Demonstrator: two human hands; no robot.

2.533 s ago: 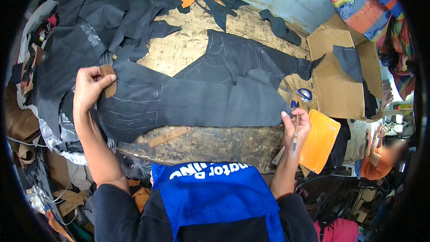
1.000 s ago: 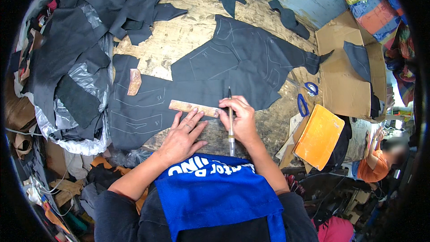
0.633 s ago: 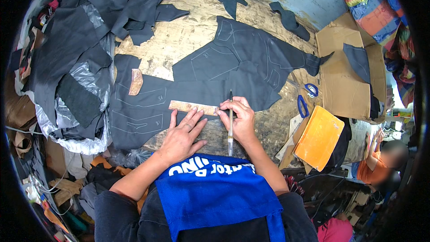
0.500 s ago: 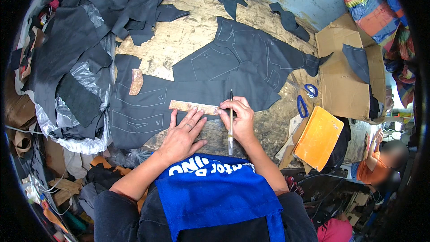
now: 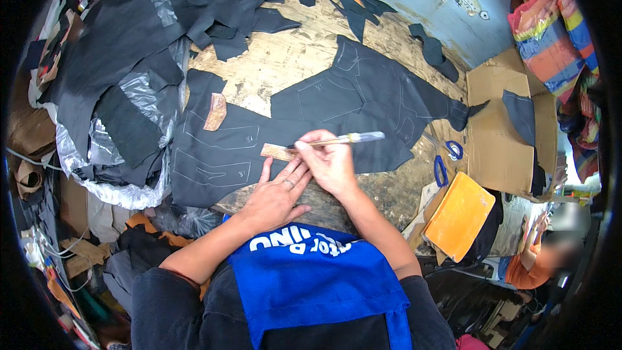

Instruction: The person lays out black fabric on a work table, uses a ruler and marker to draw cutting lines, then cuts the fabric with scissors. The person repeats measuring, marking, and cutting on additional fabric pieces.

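Observation:
My left hand (image 5: 278, 198) lies flat with its fingers stretched out, their tips pressing a narrow reddish-brown pattern strip (image 5: 275, 151) onto black leather-like sheet material (image 5: 227, 178). Between the fingers of my right hand (image 5: 332, 167) is a pen (image 5: 364, 137), its clear end pointing right and its tip near the strip's upper edge. The right hand covers the strip's right part. Light outlines of shoe-like pieces are drawn on the black material. A second, curved reddish-brown pattern piece (image 5: 214, 112) rests on it, left of the strip.
Right of the hands are blue-handled scissors (image 5: 441, 171), an orange-yellow pad (image 5: 460, 217) and an open cardboard box (image 5: 483, 165). Black sheets (image 5: 97, 45) and clear plastic (image 5: 123, 194) heap up at the left. Another person (image 5: 528, 272) in orange is at far right.
My right hand has shifted left over the strip, and the pen has swung from upright to nearly level, its tip now at the strip. The left hand still presses it. The whole view has shifted slightly.

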